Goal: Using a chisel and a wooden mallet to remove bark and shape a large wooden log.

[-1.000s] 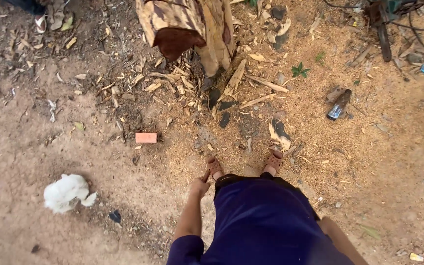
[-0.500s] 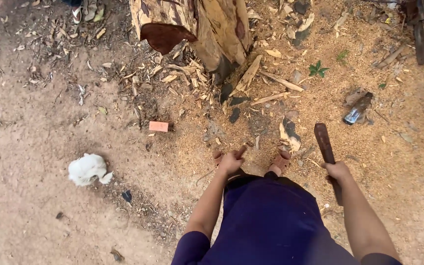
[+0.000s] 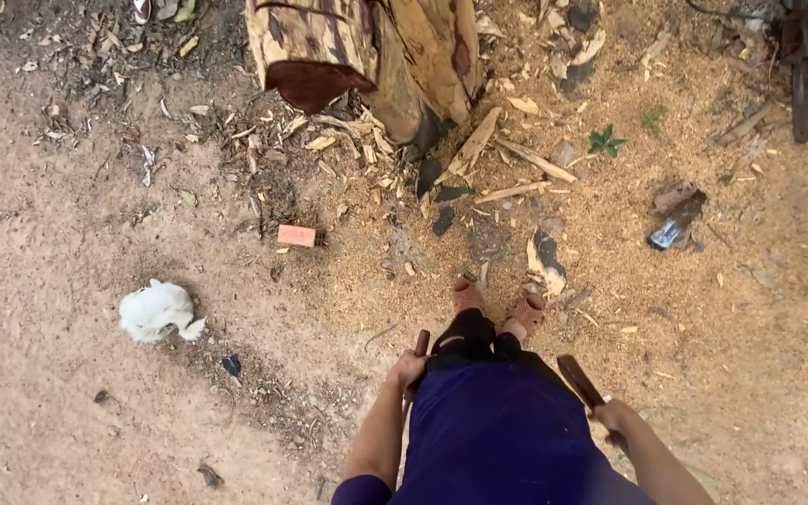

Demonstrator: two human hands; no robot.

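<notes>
Right hand (image 3: 613, 416) closed round handle of dark blade tool (image 3: 580, 379), long axis slanting up-left from hand toward feet. Left hand (image 3: 411, 370) grips short dark stick (image 3: 420, 344), pointing away toward log. Sandalled feet (image 3: 497, 309) on sawdust just before log. Farther: cut log (image 3: 367, 56) ahead of both hands, left hand nearer; red block (image 3: 296, 236), white rag (image 3: 156, 311) left of log.

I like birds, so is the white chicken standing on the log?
No, the white chicken stands on bare dirt, well apart from the log.
</notes>
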